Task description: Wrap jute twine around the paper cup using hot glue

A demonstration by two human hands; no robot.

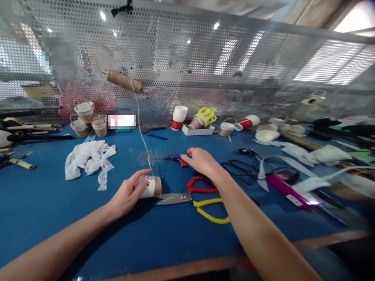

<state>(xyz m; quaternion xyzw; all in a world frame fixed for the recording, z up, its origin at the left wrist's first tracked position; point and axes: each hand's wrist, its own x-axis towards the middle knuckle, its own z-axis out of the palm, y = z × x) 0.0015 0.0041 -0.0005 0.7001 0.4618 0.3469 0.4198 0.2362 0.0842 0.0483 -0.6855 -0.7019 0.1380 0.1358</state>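
My left hand (130,191) is closed on a white paper cup (150,186) lying on its side, with brown twine wound around its right end. From the cup a strand of twine (141,130) runs up to a spool (123,80) hung on the mesh screen. My right hand (200,160) grips a blue glue gun (175,157) with an orange trigger, its nozzle facing left. Its handle is mostly hidden by the hand. Between my arms lie large scissors (185,196) with one red and one yellow handle, blades slightly apart and their tips beside the cup.
Crumpled white lace (90,158) lies at left, below several small twine-covered baskets (84,111). Stacked paper cups (179,117), a small white box (198,130) and pliers (155,133) stand or lie along the back. A black cord (241,171) and a purple power strip (288,191) are at right.
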